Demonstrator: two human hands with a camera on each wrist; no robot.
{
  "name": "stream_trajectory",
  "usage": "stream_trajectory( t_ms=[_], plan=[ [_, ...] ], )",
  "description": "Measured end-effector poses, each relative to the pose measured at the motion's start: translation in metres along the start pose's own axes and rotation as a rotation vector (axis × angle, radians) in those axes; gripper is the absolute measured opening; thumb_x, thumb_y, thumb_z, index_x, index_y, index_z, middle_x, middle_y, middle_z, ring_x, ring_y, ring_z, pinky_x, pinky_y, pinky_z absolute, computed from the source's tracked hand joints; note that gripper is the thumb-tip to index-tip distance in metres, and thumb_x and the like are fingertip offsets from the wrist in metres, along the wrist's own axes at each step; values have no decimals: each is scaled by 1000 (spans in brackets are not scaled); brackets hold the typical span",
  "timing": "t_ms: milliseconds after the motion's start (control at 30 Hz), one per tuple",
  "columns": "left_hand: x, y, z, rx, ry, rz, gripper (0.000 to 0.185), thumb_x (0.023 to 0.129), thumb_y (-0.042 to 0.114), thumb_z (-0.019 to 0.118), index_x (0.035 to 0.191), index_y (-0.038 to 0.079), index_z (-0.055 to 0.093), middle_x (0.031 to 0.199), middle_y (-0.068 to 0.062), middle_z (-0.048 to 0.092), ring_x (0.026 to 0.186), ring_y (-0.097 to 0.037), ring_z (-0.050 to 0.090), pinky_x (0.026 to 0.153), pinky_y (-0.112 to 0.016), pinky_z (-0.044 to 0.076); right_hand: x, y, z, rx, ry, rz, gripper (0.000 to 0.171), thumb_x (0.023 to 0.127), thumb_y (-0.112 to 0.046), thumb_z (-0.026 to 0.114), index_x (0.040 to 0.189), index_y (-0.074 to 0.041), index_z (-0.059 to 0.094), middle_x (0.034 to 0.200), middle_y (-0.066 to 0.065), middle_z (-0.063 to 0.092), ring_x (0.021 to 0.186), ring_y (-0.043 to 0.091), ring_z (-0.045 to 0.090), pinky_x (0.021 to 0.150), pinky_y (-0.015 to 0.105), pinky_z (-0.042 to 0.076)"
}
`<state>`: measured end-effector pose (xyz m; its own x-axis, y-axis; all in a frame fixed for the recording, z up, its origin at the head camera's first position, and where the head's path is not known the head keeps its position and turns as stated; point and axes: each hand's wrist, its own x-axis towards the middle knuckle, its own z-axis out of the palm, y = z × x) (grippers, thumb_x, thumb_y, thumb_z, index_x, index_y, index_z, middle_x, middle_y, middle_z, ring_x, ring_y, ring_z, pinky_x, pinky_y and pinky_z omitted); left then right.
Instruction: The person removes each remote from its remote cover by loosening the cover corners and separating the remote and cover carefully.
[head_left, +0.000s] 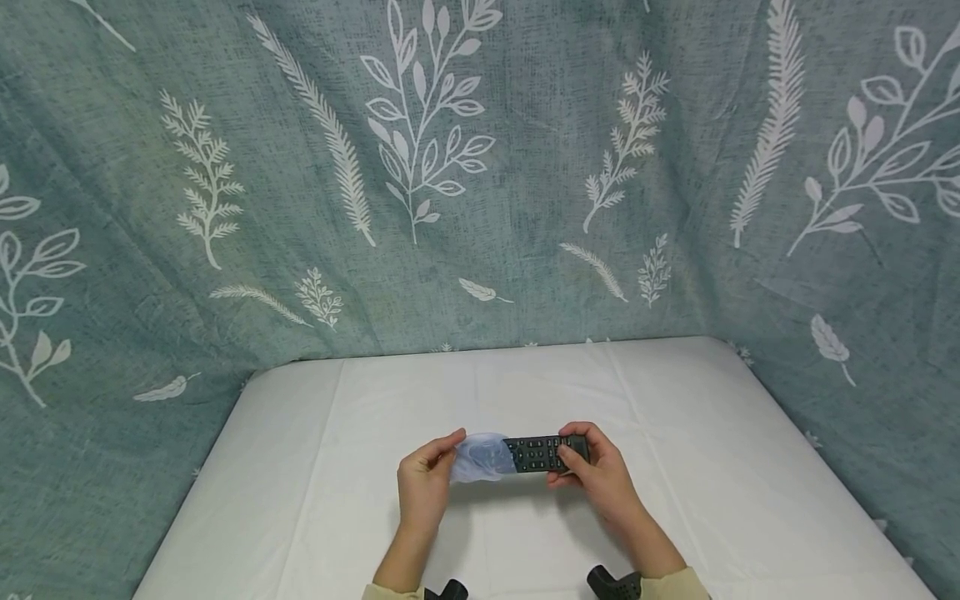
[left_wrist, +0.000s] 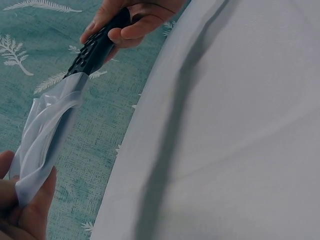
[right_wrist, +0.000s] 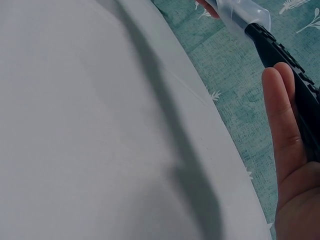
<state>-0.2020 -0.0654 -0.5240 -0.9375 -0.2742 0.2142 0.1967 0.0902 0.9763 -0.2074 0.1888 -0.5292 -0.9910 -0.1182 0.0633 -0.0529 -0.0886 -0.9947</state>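
Here the remote [head_left: 542, 452] spans right hand [head_left: 596, 477] and left hand's [head_left: 425, 487] plastic sleeve [head_left: 480, 457].

Even, soft, rather dim light, no glare. The head view bows at its edges. Both wrist views are slightly soft, with a blurred shadow band running from 12 to 6 o'clock.

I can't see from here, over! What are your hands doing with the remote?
Right hand grips the remote. Left hand pinches the plastic bag over its far end. Nothing in the way on the white table.
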Motion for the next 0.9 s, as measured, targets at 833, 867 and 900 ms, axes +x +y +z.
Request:
stream_trajectory(
  t_ms=[833, 867, 900],
  plan=[
    [3, -2, -4, -22, -18, -14, 29, 84, -15, 63, 98, 5, 79, 108, -8, 77, 108, -8, 69, 81, -9, 53, 2, -3, -6, -19, 2, 7, 36, 98, -7, 60, 128, 5, 43, 110, 14, 60, 69, 21, 73, 69, 41, 63],
    [4, -2, -5, -18, -18, -11, 28, 84, -15, 63, 98, 4, 79, 108, -7, 77, 109, -11, 69, 81, -9, 53, 3, -3, -6, -23, 8, 16, 35, 98, -7, 60, 128, 4, 44, 110, 14, 60, 70, 21, 73, 69, 41, 63],
    [4, -2, -5, -15, -17, -9, 28, 84, -15, 63, 98, 4, 79, 108, -7, 77, 110, -13, 69, 81, -9, 53, 3, -3, -5, -27, 12, 24, 34, 99, -7, 60, 127, 2, 45, 111, 15, 59, 70, 21, 73, 70, 41, 63]
  ],
)
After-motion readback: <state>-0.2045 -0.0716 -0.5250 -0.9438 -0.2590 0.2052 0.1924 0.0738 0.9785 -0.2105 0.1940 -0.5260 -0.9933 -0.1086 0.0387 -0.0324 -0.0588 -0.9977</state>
